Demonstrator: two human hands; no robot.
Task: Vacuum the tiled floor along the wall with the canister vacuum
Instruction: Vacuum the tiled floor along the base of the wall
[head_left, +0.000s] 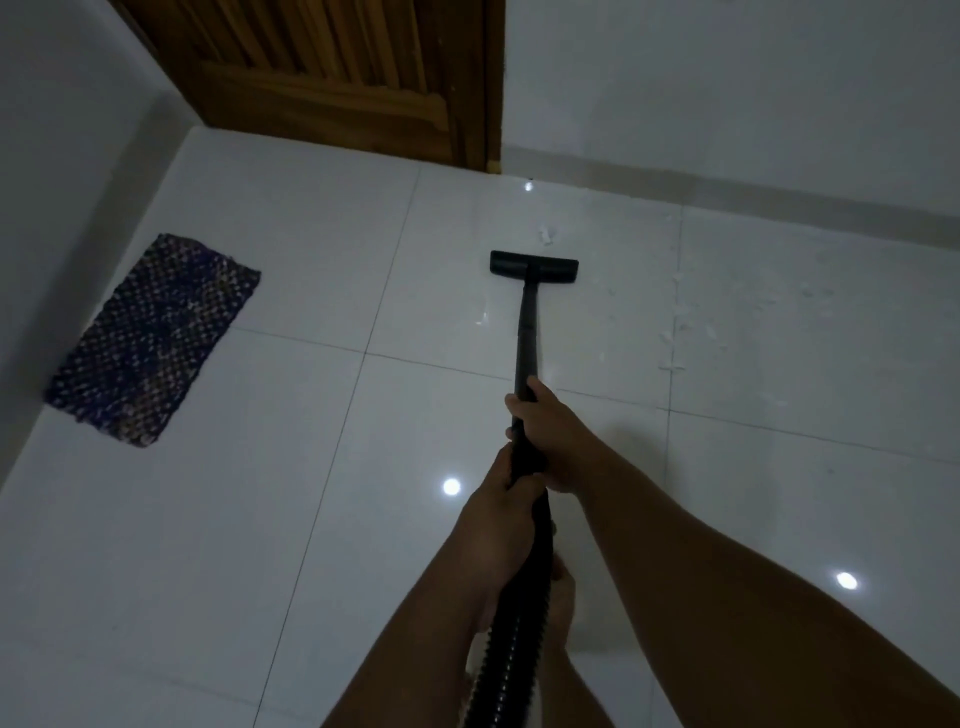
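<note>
A black vacuum wand (526, 332) runs away from me to a flat black floor head (534, 266) resting on the white tiled floor (260, 519). My right hand (548, 431) grips the wand higher up, and my left hand (506, 493) grips it just below, where the ribbed black hose (511, 639) begins. The hose drops between my forearms toward my bare feet. Small white scraps (546, 236) lie just beyond the head, and more white scraps (675, 338) are scattered to its right near the wall. The canister itself is out of view.
A wooden door (332, 78) stands at the far corner. The white wall with its low skirting (753, 192) runs along the right. A dark woven mat (150, 338) lies on the floor by the left wall (62, 156).
</note>
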